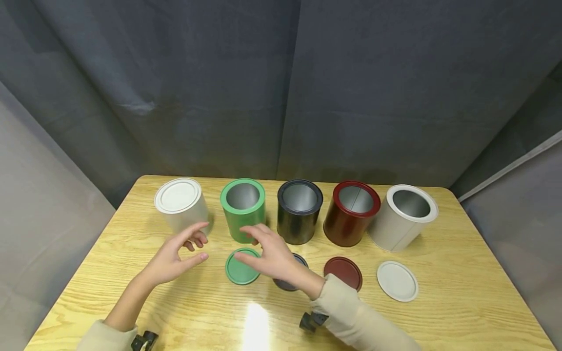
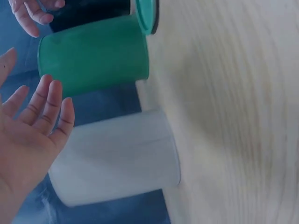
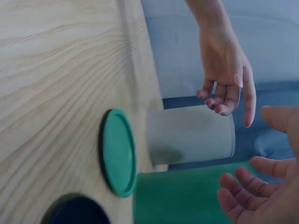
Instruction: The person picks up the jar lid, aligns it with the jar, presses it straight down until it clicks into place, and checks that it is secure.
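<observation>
My left hand hovers over the table in front of the white can at the left, which has its white lid on. Its fingers are loosely bent and hold nothing. My right hand hangs above the green lid, close in front of the green can, thumb and fingers spread with nothing between them. The green can stands without a lid, its grey inside showing. In the left wrist view, the left fingers overlap the white and green cans.
Right of the green can stand uncovered black, red and off-white cans. A black lid, partly behind my right arm, a red lid and a white lid lie before them. A dark curtain hangs behind the table.
</observation>
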Available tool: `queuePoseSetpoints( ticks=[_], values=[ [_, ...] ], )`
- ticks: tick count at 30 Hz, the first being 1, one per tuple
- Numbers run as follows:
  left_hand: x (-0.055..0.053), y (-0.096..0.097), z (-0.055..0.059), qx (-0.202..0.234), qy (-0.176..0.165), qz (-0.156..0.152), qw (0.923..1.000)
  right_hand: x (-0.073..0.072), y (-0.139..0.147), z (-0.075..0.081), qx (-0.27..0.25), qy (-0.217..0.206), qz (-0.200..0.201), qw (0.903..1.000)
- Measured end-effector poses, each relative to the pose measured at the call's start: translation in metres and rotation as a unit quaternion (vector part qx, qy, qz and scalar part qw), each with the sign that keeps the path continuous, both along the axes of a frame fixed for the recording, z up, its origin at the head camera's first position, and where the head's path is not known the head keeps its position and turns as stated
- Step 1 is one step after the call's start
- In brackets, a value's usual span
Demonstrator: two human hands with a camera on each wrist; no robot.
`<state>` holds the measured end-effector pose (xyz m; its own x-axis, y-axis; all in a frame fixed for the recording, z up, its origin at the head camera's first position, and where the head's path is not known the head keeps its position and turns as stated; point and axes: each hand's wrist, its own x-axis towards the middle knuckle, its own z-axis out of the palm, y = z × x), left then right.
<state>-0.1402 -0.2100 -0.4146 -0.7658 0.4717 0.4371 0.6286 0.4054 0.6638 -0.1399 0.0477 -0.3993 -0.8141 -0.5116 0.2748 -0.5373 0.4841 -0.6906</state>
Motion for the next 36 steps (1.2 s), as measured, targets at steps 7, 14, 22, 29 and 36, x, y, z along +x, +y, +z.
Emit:
queuePoseSetpoints(
  ticks=[7,14,22,29,36],
  values=[
    [-0.003,0.011,-0.01,-0.025,-0.052,-0.013,0.9982,-0.005,0.008,-0.014,0.003,-0.007,-0.009,0.9999],
    [-0.007,0.018,-0.021,-0.05,-0.089,-0.033,0.9942,-0.008,0.014,-0.029,0.042,-0.026,-0.004,0.9988],
    [-0.014,0.021,-0.031,-0.071,-0.129,-0.065,0.987,-0.015,0.019,-0.045,0.024,-0.046,0.034,0.9981],
    [-0.018,0.025,-0.037,-0.096,-0.141,-0.06,0.9835,-0.017,0.022,-0.057,0.053,-0.043,0.032,0.9972],
    [-0.031,0.02,-0.057,-0.112,-0.153,-0.071,0.9793,-0.019,0.022,-0.069,0.098,-0.032,0.01,0.9946]
  ],
)
